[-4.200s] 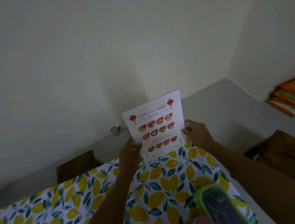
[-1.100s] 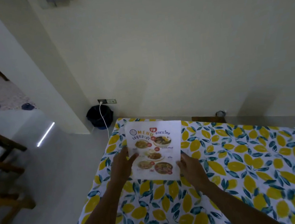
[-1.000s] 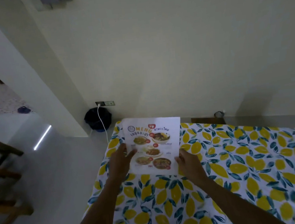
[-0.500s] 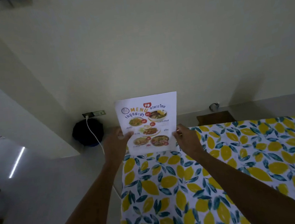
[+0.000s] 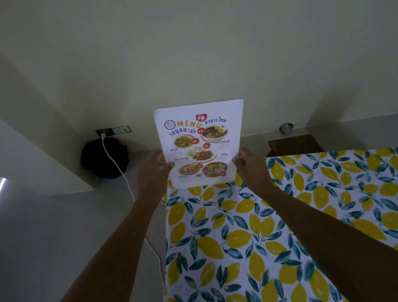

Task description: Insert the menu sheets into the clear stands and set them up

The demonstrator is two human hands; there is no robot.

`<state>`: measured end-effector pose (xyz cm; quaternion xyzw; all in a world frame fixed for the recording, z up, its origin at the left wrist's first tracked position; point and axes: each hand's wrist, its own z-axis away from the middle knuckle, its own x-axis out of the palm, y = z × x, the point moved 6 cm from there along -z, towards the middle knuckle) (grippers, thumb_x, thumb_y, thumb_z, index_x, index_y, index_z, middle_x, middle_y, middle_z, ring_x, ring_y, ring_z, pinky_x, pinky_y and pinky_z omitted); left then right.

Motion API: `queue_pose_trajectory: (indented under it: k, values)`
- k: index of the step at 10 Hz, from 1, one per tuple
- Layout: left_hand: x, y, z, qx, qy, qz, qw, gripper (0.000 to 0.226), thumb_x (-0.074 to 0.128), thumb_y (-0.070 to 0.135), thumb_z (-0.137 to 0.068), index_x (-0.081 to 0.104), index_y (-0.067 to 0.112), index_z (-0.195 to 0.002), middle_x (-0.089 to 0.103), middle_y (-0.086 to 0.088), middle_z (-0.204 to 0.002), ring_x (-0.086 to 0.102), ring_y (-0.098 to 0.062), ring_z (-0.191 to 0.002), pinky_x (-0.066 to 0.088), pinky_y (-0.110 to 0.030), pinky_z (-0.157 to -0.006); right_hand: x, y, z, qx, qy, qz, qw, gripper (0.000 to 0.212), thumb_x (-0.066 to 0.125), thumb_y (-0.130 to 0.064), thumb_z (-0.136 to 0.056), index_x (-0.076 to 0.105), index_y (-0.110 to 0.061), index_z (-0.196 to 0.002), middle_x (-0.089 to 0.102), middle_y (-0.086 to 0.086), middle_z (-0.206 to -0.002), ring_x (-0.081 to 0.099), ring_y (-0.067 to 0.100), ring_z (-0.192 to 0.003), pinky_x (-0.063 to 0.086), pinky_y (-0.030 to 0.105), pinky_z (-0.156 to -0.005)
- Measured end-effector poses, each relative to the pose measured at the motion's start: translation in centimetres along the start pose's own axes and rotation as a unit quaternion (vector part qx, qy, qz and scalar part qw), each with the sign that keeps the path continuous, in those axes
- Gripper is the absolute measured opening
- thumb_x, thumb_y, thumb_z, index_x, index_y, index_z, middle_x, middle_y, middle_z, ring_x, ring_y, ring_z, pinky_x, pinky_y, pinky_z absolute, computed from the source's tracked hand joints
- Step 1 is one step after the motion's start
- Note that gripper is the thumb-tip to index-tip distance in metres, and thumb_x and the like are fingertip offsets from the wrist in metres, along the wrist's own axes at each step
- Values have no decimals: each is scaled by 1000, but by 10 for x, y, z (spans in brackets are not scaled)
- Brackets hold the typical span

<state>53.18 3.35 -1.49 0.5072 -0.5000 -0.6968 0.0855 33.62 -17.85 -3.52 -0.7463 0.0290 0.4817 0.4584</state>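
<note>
A Thai food menu sheet [image 5: 202, 145] with dish photos stands upright at the far left corner of the table, its lower edge at the tablecloth. My left hand [image 5: 152, 174] pinches its lower left edge and my right hand [image 5: 249, 167] pinches its lower right edge. Whether the sheet sits inside a clear stand cannot be made out; no separate stand shows.
The table wears a lemon-print cloth [image 5: 289, 235]. Left of it is bare floor with a dark bin [image 5: 104, 160] and a white cable [image 5: 128, 191] running from a wall socket [image 5: 113, 130]. A wooden stool [image 5: 294, 145] stands behind the table.
The menu in my hands has moved from flat over the tablecloth to upright at the table's far left corner. The view has tilted down and shifted left.
</note>
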Motion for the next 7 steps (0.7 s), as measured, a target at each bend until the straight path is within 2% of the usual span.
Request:
queue_pose_trajectory:
  k: [1, 3, 4, 5, 6, 7]
  values:
    - [7, -12, -2, 7, -8, -22, 1000, 33, 60, 38, -88, 65, 18, -114, 76, -4, -103, 70, -17, -88, 50, -30, -72, 3, 1, -3, 0, -1, -6, 1000, 28, 53, -25, -95, 48, -3, -79, 55, 16, -62, 54, 33, -57, 33, 32, -52]
    - [10, -15, -6, -25, 2, -49, 998, 25, 62, 28, -91, 65, 15, -113, 75, -6, -104, 69, -18, -85, 42, -26, -69, 6, 6, -2, 18, -2, -10, 1000, 27, 53, -27, -95, 51, -5, -80, 62, 19, -66, 58, 33, -60, 44, 40, -53]
    - [11, -15, -6, -27, 3, -55, 998, 25, 61, 28, -92, 66, 15, -113, 75, -6, -105, 69, -20, -88, 43, -27, -70, 8, 8, 0, 27, -9, -6, 1000, 27, 52, -26, -96, 52, -4, -80, 62, 21, -68, 58, 35, -63, 42, 39, -53]
    - [14, -14, -4, -17, -16, -96, 995, 25, 57, 27, -94, 67, 13, -113, 74, -9, -107, 69, -25, -94, 41, -27, -71, 10, 14, 3, 49, -23, 4, 999, 31, 50, -28, -97, 55, -2, -81, 64, 23, -75, 60, 38, -69, 37, 34, -57]
    - [15, -11, -1, -47, -49, -84, 994, 27, 58, 26, -92, 65, 15, -116, 72, -8, -114, 68, -25, -98, 45, -29, -75, 11, 15, 4, 62, -38, -7, 997, 35, 49, -30, -97, 57, 1, -82, 64, 24, -79, 61, 39, -75, 39, 36, -61]
    - [18, 1, 4, -78, -81, -83, 990, 37, 59, 30, -91, 58, 15, -125, 66, -8, -124, 64, -27, -107, 51, -38, -89, 14, 17, 3, 64, -83, -7, 994, 38, 47, -32, -98, 61, 2, -94, 66, 24, -96, 62, 42, -90, 47, 42, -75]
